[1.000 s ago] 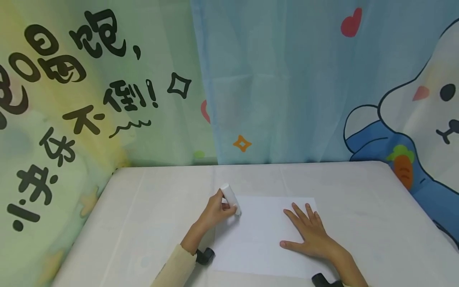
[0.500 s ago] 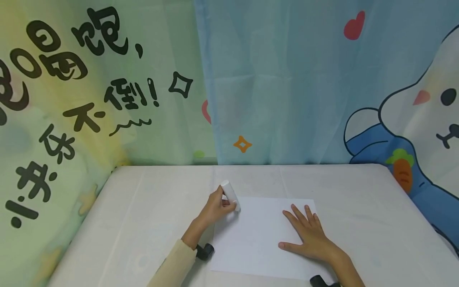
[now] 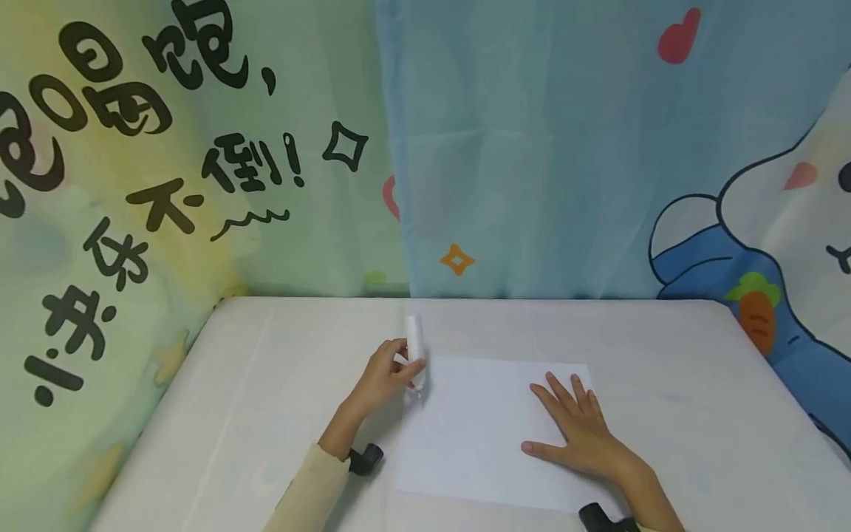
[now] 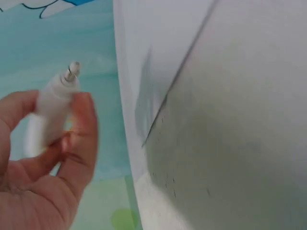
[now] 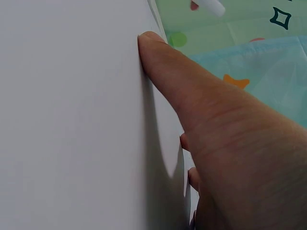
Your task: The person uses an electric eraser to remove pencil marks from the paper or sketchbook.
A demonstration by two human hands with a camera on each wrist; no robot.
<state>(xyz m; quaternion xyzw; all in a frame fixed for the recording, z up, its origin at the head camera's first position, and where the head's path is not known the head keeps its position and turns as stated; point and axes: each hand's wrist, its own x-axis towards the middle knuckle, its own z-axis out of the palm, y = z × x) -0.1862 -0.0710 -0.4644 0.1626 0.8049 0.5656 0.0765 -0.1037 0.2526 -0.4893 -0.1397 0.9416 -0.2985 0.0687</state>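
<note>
My left hand (image 3: 384, 378) pinches a white, thick pen-shaped tube (image 3: 415, 340) between thumb and fingers, beside the paper's upper left corner. In the left wrist view, the tube (image 4: 50, 108) ends in a short metal neck with a small pale tip; which kind of tool it is, I cannot tell. A blank white sheet of paper (image 3: 479, 436) lies flat on the table. Spread across its right side, my right hand (image 3: 580, 434) rests with straight fingers. In the right wrist view, the thumb of that hand (image 5: 206, 105) touches the paper (image 5: 72, 115).
The table (image 3: 299, 332) has a white cover. Behind it hangs a blue and green printed curtain (image 3: 532, 185) with a rabbit figure and dark lettering. Black cameras sit at the left wrist (image 3: 366, 459) and the right wrist (image 3: 603, 519).
My left hand has shifted left with the tube, off the sheet's upper left corner area, and the tube now stands more upright. The right hand stays in place. The head view has shifted slightly.
</note>
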